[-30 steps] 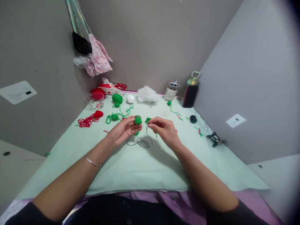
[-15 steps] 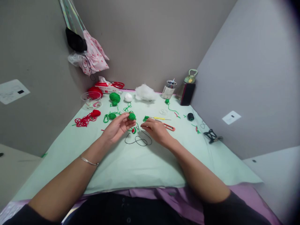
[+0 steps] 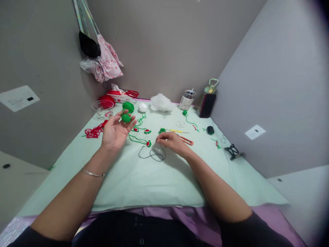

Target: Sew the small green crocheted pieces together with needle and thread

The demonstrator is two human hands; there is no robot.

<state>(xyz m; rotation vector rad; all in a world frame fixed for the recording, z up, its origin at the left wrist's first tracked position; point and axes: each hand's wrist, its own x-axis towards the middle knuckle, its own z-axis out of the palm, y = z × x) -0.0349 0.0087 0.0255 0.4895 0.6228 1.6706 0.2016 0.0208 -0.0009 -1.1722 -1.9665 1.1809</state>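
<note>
My left hand point(image 3: 114, 134) is turned palm up, its fingers curled under and around a small green crocheted ball point(image 3: 125, 118). A pinch of my right hand point(image 3: 168, 140) takes the end of a thin black cord point(image 3: 157, 158), whose loops lie on the table below. Between the hands lie small red-and-green crocheted pieces point(image 3: 148, 143) with green yarn tails. Just beyond my right fingers are a green yarn piece point(image 3: 161, 130), a yellow-handled crochet hook point(image 3: 176, 131) and an orange cutter point(image 3: 187, 140).
Along the back stand a tissue box point(image 3: 119, 97) with red scissors point(image 3: 132, 93), a green yarn ball point(image 3: 129, 107), a white ball point(image 3: 142, 107), white stuffing point(image 3: 161, 103), a pen cup point(image 3: 187, 100) and a phone point(image 3: 207, 105). Red yarn point(image 3: 94, 131) lies left, a black spool point(image 3: 210, 130) right.
My left hand has moved left and turned palm up, carrying the green crocheted ball away from the middle. My right hand has picked up an end of the black cord.
</note>
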